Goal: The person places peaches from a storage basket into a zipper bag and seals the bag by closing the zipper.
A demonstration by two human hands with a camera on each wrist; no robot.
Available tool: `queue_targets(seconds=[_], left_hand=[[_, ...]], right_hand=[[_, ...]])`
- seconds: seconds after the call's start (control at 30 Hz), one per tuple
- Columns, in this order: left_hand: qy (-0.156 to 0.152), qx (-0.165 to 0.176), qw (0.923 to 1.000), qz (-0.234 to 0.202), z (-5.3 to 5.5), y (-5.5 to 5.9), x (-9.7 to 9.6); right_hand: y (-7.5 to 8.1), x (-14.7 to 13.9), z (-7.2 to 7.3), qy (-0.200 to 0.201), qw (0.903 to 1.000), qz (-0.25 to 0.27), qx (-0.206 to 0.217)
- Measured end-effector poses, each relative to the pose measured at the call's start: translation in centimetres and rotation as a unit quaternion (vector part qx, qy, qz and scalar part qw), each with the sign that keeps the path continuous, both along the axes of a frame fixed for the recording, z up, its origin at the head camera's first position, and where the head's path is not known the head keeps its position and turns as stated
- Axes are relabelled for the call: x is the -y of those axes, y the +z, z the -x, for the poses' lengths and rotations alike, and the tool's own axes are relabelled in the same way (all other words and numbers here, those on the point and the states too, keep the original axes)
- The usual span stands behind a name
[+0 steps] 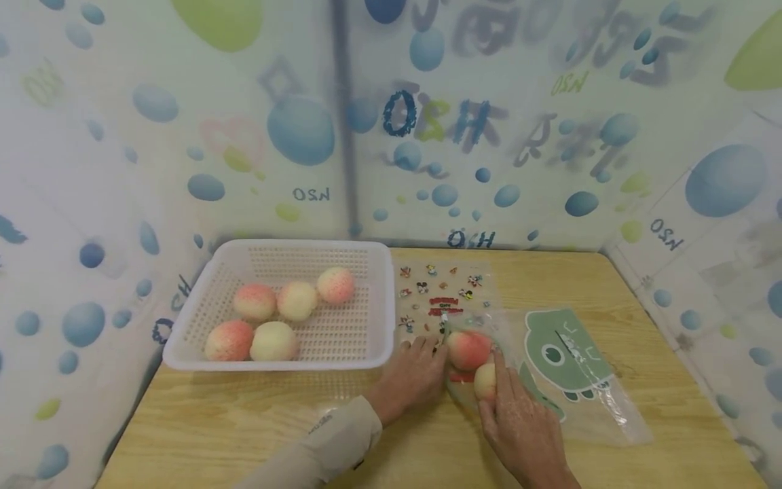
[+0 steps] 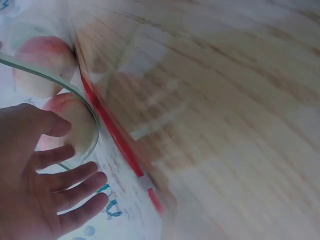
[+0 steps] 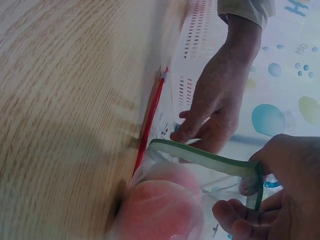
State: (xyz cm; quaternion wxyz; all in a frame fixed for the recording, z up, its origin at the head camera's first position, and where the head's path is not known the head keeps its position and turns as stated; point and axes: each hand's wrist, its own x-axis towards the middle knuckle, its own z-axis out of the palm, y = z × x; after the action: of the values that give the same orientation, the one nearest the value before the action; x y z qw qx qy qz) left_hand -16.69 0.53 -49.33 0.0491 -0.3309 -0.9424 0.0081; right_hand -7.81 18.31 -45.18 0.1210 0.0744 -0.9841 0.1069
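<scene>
Two peaches, one pink [image 1: 469, 349] and one pale [image 1: 485, 382], lie inside a clear zip bag with a green rim [image 3: 200, 153] and a green dinosaur print [image 1: 571, 353]. My right hand [image 1: 524, 424] is at the bag's mouth; in the right wrist view its thumb and fingers pinch the green rim. My left hand [image 1: 412, 377] is at the opposite side of the mouth. Its fingers are spread and loosely bent beside a peach [image 2: 75, 120] in the left wrist view; whether they touch the rim is hard to tell.
A white plastic basket [image 1: 277, 365] holding several peaches [image 1: 255, 302] stands on the left of the wooden table [image 1: 220, 414]. Another clear bag with cartoon prints [image 1: 421, 288] and a red zip strip [image 2: 117, 132] lies flat beside it. Patterned curtains [image 1: 525, 224] surround the table.
</scene>
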Motion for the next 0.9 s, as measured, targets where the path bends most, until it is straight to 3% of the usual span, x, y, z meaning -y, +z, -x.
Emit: queue_targets(seconds=[0.13, 0.3, 0.43, 0.6, 0.73, 0.9], left_hand=[[0.011, 0.016, 0.9995, 0.027, 0.23, -0.17, -0.02], [0.012, 0.051, 0.9985, 0.017, 0.51, -0.29, -0.23], [0.025, 0.069, 0.9966, -0.038, 0.56, -0.6, -0.24], [0.043, 0.097, 0.9869, -0.121, 0.48, -0.77, -0.12], [0.046, 0.108, 0.9833, -0.139, 0.55, -0.52, -0.17], [0.039, 0.117, 0.9812, -0.149, 0.54, -0.13, -0.49]], right_hand=[[0.17, 0.06, 0.03, -0.008, 0.9998, 0.001, 0.02], [0.22, 0.04, -0.02, -0.01, 0.9995, 0.003, 0.028], [0.26, 0.03, -0.04, -0.012, 0.9995, 0.001, 0.03], [0.36, -0.07, -0.07, -0.015, 0.9995, -0.003, 0.026], [0.29, -0.22, -0.06, -0.012, 0.9998, -0.005, 0.013], [0.1, -0.52, -0.05, -0.008, 0.9994, 0.003, -0.034]])
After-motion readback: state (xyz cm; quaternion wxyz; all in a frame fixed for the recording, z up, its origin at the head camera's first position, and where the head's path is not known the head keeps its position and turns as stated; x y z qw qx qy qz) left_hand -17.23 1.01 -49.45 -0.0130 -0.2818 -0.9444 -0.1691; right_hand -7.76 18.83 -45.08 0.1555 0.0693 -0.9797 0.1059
